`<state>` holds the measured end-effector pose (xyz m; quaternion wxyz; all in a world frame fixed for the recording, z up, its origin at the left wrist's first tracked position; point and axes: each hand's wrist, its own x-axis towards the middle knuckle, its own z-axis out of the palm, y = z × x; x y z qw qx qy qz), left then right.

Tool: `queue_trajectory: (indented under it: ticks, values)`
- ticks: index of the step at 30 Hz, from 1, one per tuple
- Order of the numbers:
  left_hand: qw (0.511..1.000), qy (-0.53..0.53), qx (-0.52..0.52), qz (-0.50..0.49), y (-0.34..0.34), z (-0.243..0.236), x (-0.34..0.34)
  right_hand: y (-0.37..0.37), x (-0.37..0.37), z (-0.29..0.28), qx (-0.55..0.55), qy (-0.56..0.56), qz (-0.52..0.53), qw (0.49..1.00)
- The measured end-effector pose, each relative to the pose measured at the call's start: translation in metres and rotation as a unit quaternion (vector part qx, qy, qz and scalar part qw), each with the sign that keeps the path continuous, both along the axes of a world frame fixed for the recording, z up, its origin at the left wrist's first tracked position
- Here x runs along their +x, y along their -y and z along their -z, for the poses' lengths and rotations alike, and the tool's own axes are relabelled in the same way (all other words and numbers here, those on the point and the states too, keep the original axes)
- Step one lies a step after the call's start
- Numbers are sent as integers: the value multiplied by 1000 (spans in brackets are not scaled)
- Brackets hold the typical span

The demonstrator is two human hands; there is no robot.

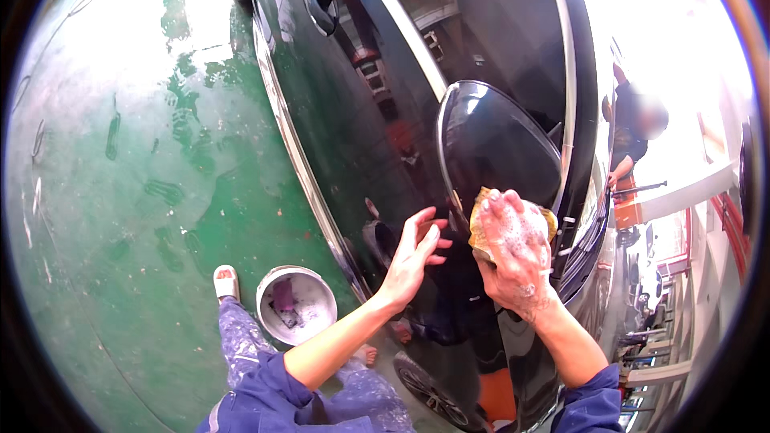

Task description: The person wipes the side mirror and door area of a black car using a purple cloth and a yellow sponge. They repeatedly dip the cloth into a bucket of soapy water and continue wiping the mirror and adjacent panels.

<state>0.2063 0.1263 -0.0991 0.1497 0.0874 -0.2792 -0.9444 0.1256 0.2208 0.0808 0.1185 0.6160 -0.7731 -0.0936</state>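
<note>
My right hand (513,252), covered in soapy foam, presses a yellow sponge (480,228) against the lower part of a black car's side mirror (501,140). The fingers lie over the sponge, and its yellow edges show on both sides of the hand. My left hand (413,261) is held up beside the mirror, over the dark, glossy car door (353,104). Its fingers are apart and nothing is in them. Whether its fingertips touch the paint I cannot tell.
A white bucket (321,297) with dark-speckled walls and a purple thing inside stands by my feet on the wet green floor (200,216). The car's front wheel (431,393) is low in view. Across the car, another person (634,124) in dark clothes stands near the windscreen.
</note>
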Motion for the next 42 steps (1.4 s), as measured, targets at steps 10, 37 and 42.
queue_trajectory:
  ticks: [10,37,42]
  values:
    - [999,-26,32,-34,-21,3,-53,51,-42,15,60,-80,-31,995]
    - [998,-37,24,35,-27,23,-69,37,-53,6,115,-47,-18,992]
    - [1000,-27,2,5,-17,18,-64,71,-55,13,93,-44,-21,994]
